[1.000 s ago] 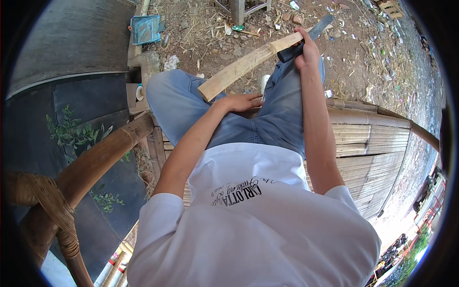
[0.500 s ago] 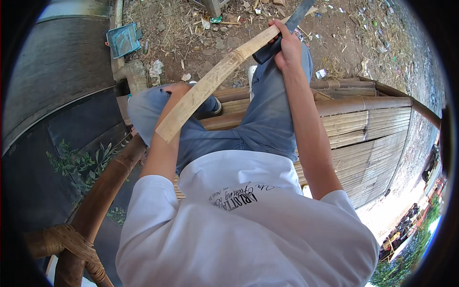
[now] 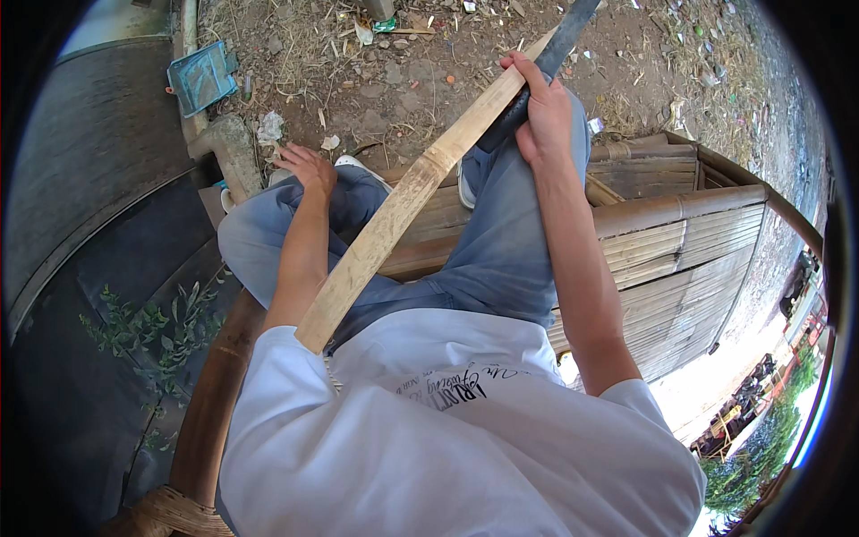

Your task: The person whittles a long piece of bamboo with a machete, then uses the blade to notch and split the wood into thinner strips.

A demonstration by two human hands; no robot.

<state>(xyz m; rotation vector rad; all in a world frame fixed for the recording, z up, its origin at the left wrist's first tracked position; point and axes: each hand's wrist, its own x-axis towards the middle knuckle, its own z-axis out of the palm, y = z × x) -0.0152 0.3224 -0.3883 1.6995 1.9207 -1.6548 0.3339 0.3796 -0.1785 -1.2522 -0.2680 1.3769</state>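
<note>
My right hand (image 3: 546, 116) is closed above my right knee. It grips the black handle of a machete (image 3: 567, 40), whose dark blade points up and away to the right. The same hand pinches a long, pale bamboo strip (image 3: 389, 210) against the tool. The strip slants down to the left across my lap, and its broad near end rests by my left sleeve. A darker node crosses it about midway. My left hand (image 3: 309, 168) holds nothing, its fingers spread just beyond my left knee and apart from the strip.
I sit on a bamboo-slat bench (image 3: 684, 246) with a thick pole along its front. A blue plastic tray (image 3: 202, 80) lies on the littered ground at the far left. Dark panels and a leafy plant (image 3: 170, 336) are at my left, beside a bamboo armrest (image 3: 210, 403).
My left hand has moved off my thigh outward past the knee, its fingers opening. The bamboo strip has turned steeper, its near end closer to my body. My right hand keeps its grip.
</note>
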